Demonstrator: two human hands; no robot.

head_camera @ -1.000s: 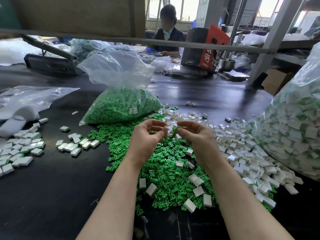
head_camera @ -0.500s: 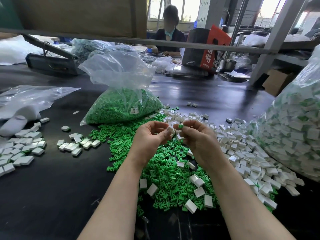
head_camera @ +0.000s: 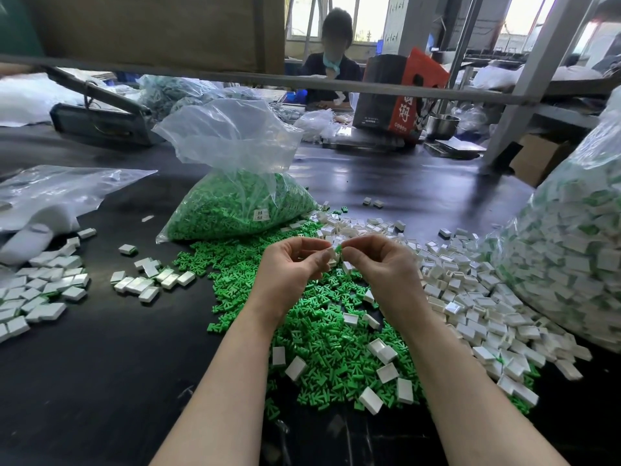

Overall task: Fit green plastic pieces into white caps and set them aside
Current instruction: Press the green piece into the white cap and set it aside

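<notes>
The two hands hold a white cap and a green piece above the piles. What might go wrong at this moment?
1. The left hand pinches the white cap and the right hand the green piece by fingertips only; either may slip.
2. A dropped part would likely vanish into the loose green pile below.
3. A finished cap could fall among the unfilled white caps, not the set-aside group.

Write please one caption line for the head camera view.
Left hand holds a white cap while right hand brings a green piece to it.
</notes>
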